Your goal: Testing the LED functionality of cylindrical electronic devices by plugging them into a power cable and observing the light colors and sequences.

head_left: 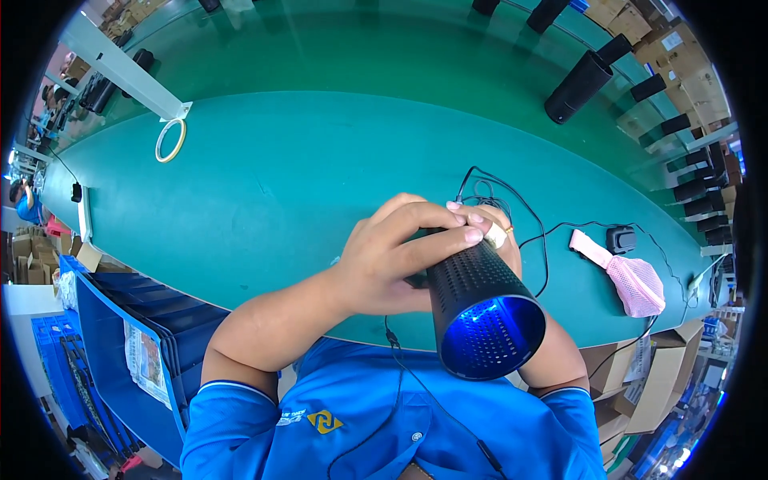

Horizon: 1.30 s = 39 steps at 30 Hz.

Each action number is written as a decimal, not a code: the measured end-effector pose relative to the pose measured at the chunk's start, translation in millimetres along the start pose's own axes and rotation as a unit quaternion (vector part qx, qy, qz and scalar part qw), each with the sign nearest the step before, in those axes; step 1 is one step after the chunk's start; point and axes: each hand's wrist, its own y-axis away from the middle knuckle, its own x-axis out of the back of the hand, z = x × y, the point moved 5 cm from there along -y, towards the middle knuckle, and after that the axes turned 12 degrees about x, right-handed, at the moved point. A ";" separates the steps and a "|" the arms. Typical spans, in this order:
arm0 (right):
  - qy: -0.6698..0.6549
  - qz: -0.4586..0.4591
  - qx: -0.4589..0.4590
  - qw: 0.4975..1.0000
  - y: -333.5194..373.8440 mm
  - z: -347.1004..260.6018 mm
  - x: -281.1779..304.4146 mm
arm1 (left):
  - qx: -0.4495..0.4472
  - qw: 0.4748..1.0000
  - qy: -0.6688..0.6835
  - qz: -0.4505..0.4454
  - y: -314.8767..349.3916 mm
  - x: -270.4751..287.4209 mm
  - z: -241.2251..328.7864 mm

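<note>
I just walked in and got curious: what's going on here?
Someone in a blue shirt is holding a black perforated tube over a green table. The left hand has its fingers on the tube's far end; the right hand is partly hidden behind it, so its hold is hard to tell. Blue light glows inside the open near end. A black cable loops beside the hands.

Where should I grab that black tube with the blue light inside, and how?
Probably around the outside of the black tube, near its open end, coming from above: that round stretch faces up and is bare, while the left hand and right hand crowd the other end. Curl your fingers around the curve.
</note>
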 end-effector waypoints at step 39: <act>-0.327 0.116 -0.286 0.893 15.1 10.6 2.4 | 0.021 0.989 0.066 0.130 3.8 20.6 -2.4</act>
